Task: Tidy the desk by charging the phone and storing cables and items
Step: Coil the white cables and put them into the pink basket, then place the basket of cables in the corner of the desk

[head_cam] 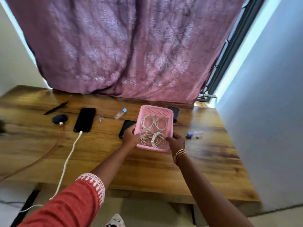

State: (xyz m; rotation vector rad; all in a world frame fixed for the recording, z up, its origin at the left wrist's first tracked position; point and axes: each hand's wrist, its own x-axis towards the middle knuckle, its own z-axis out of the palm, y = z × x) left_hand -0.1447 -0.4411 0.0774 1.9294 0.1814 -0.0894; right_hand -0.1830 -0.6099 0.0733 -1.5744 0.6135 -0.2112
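Observation:
A pink plastic basket [165,110] sits on the wooden desk [98,153] and holds several coiled white cables [148,122]. My left hand [130,136] grips its left near rim. My right hand [176,141] holds its right near corner, fingers at a coiled cable inside. A black phone [85,119] lies to the left with a white charging cable [68,159] plugged into its near end. A second black phone [125,127] lies partly hidden behind my left hand and the basket.
A black pen [55,108], a dark round device [59,119] with a plug and orange wire, and a small clear bottle with a blue cap [120,113] lie on the left half. A dark case [175,112] sits behind the basket. Another small bottle [195,134] lies right. Purple curtain [123,46] behind.

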